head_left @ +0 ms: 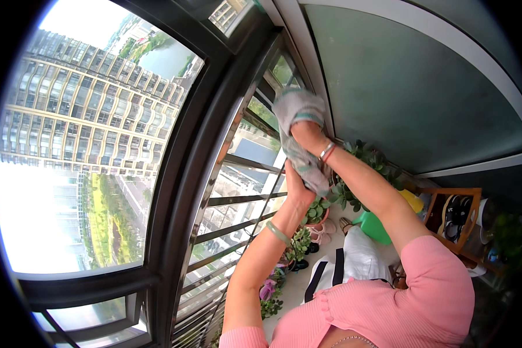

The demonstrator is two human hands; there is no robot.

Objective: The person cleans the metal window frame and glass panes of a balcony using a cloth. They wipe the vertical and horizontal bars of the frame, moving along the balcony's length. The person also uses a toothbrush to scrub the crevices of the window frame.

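Observation:
A grey-white cloth (294, 149) with green stripes is stretched between my hands, beside the window frame and the balcony railing. My right hand (308, 137) is wrapped in its upper part, fingers covered by the folds, and appears closed on it. Motion blurs that upper end. Lower down, my left hand (296, 184) grips the cloth near its other end; most of its fingers are hidden behind the fabric. A pale green bangle (278, 232) circles my left wrist, and a silver bracelet (326, 151) with a red cord sits on my right.
Dark metal window frame (182, 151) and railing bars (238, 201) run along the left. Opposite stands a greenish-grey panel (406, 87). Potted plants (316, 211), pink shoes (325, 231) and a green plastic object (375, 227) are below. A wooden shelf (474, 223) holding dark shoes is at right.

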